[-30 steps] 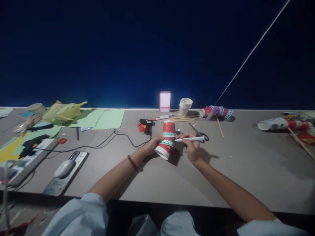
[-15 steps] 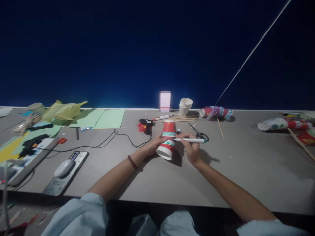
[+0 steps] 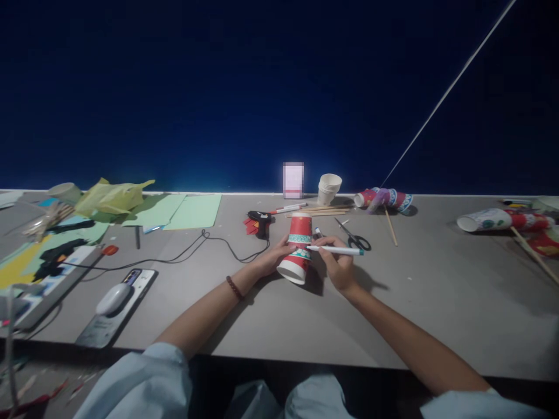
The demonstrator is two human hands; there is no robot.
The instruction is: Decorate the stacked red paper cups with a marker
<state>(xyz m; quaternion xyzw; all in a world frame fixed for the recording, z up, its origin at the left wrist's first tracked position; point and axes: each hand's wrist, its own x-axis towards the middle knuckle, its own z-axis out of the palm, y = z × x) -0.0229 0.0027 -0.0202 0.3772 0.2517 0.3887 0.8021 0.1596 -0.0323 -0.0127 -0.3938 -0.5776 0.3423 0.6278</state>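
Note:
A stack of red paper cups [image 3: 297, 247] with teal and white bands lies tilted on the grey table [image 3: 271, 314], white rim toward me. My left hand [image 3: 271, 258] grips its left side. My right hand [image 3: 337, 263] pinches a white marker [image 3: 336, 250], its tip touching the cup's patterned band. The marker lies nearly level, pointing left.
Behind the cup lie a black glue gun [image 3: 259, 221] with its cord, black scissors [image 3: 354, 237], wooden sticks [image 3: 390, 226] and a stack of white cups [image 3: 328, 188]. More decorated cups [image 3: 502, 220] lie at the right. Coloured paper [image 3: 174, 210], a phone [image 3: 117, 305] and clutter fill the left.
The cup stack tipped slightly more upright over the second, and my right hand shifted the marker a little to the left against the cup.

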